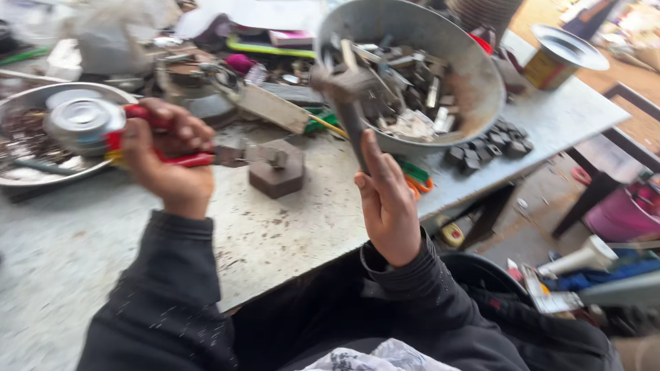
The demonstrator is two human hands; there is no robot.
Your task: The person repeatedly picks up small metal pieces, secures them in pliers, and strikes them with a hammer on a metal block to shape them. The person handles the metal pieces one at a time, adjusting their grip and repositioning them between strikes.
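Observation:
My left hand (168,161) grips red-handled pliers (206,156) whose jaws hold a small metal piece (275,158) over a dark hexagonal metal block (276,177) on the worn workbench (289,227). My right hand (386,199) holds a hammer (347,93) by its handle, raised with the head blurred in front of a large metal bowl (481,82) full of metal parts. Both arms wear dark sleeves.
A metal tray (27,178) with scrap and a tin (82,124) sits at the left. Several dark small blocks (491,144) lie by the bowl. A tin can with a lid (557,58) stands at the far right. Clutter fills the bench's back; the floor lies to the right.

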